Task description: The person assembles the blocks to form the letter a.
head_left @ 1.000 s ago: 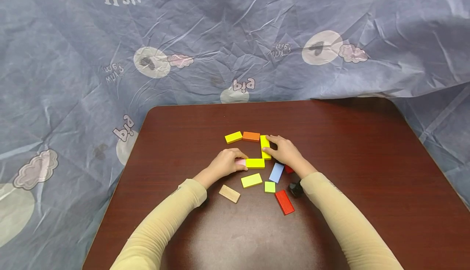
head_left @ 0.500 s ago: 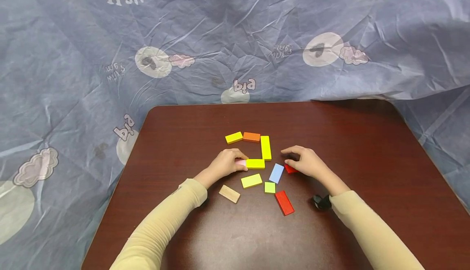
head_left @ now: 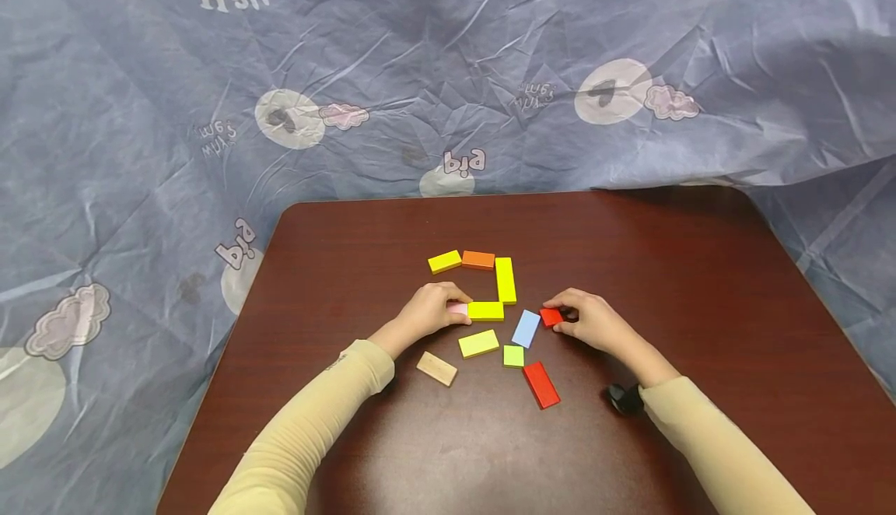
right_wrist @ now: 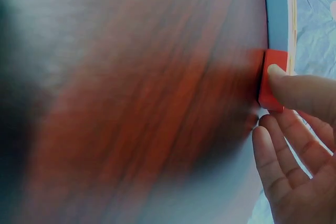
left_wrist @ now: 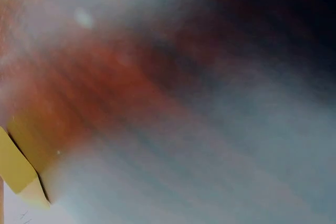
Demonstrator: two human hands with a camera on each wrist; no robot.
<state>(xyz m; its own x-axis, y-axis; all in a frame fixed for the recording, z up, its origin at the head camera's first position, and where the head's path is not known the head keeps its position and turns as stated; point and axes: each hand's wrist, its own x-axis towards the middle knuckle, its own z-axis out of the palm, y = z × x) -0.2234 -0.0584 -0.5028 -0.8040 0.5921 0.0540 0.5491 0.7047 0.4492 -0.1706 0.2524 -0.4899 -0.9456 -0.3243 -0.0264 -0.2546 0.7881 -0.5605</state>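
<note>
In the head view my left hand [head_left: 428, 310] holds a pink block [head_left: 458, 309] between thumb and fingers, its end against a yellow block [head_left: 486, 311]. My right hand [head_left: 593, 320] pinches a small red block [head_left: 551, 317] on the table. The right wrist view shows the thumb pressed on the red block [right_wrist: 273, 88], with a blue block [right_wrist: 277, 11] close beyond it. Behind the hands, a yellow block [head_left: 505, 281], an orange block [head_left: 479, 261] and another yellow block [head_left: 444, 262] lie in a bent line. The left wrist view is mostly blurred, with a yellow block [left_wrist: 18, 163] at its edge.
On the brown table [head_left: 350, 250], nearer the person, lie a pale yellow block [head_left: 479, 344], a green block [head_left: 513, 356], a red block [head_left: 541, 385] and a plain wooden block [head_left: 437, 369]. A blue block [head_left: 526, 329] lies between the hands. A patterned cloth [head_left: 448, 71] hangs behind.
My right hand has let go of the upright-lying yellow block, moved right and toward the person, and now pinches the small red block. The left hand has stayed on the pink block.
</note>
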